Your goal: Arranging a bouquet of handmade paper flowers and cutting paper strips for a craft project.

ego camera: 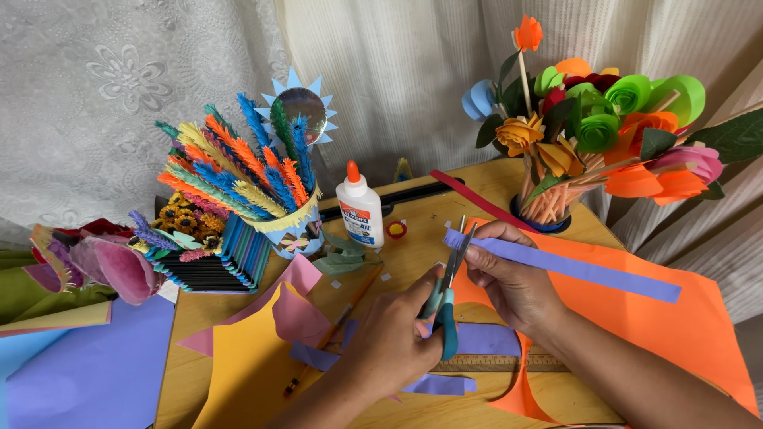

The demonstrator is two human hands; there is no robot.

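Observation:
My left hand [391, 343] grips teal-handled scissors [447, 314], blades pointing up and away from me. The blades meet the left end of a long purple paper strip [592, 272]. My right hand [513, 287] pinches that strip just right of the blades, and the strip runs off to the right over an orange paper sheet [687, 327]. Both hands hover over the wooden table [421, 218]. More purple paper pieces [477, 340] and a wooden ruler [509, 364] lie under my hands.
A white glue bottle [360, 208] with an orange cap stands at the table's middle back. A cup of paper flowers [596, 119] stands back right, a colourful paper-feather craft [238, 179] back left. Yellow [238, 373] and pink [298, 311] sheets lie at left, with small paper scraps around.

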